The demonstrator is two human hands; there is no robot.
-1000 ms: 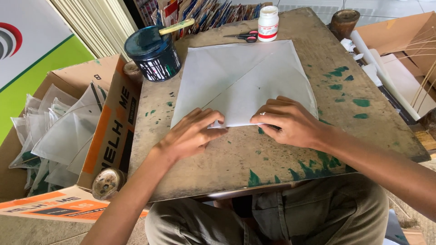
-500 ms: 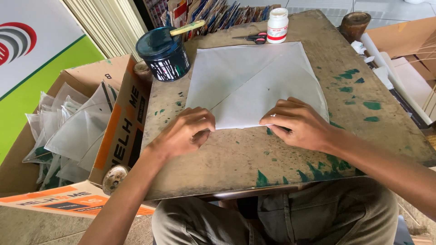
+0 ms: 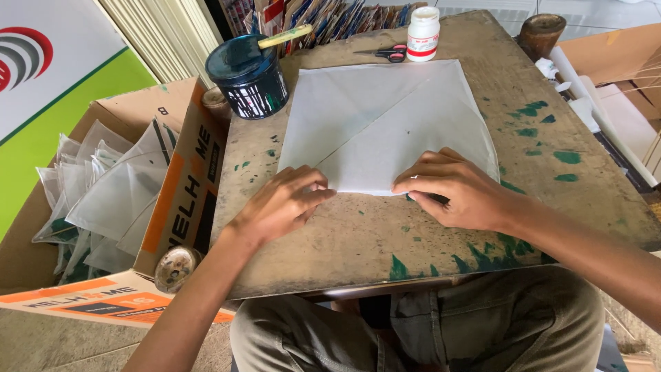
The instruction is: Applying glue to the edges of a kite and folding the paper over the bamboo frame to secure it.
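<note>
Fingers, left hand (image 3: pixel 286 203): flat and spread, fingertips pressing the near left corner of the folded paper sheet (image 3: pixel 385 124); grasping nothing.
Fingers, right hand (image 3: pixel 451 189): curled downward, tips pinning the paper's near edge to the surface (image 3: pixel 372 234); pressing rather than gripping.
Paper sheet: pale, translucent, lying flat in the middle of the paint-stained surface, a diagonal crease running across it, its near edge under both hands.
Change over the last second: both hands have stayed on that near edge and shifted only slightly; the fold looks set, and the pressing appears to be firming the crease.
Far edge of surface: dark paint tin (image 3: pixel 249 74) with a brush resting on top, scissors (image 3: pixel 382 52), small white bottle (image 3: pixel 423 33).
Left of surface: open cardboard box (image 3: pixel 182 186) holding a stack of similar folded sheets (image 3: pixel 110 200).
</note>
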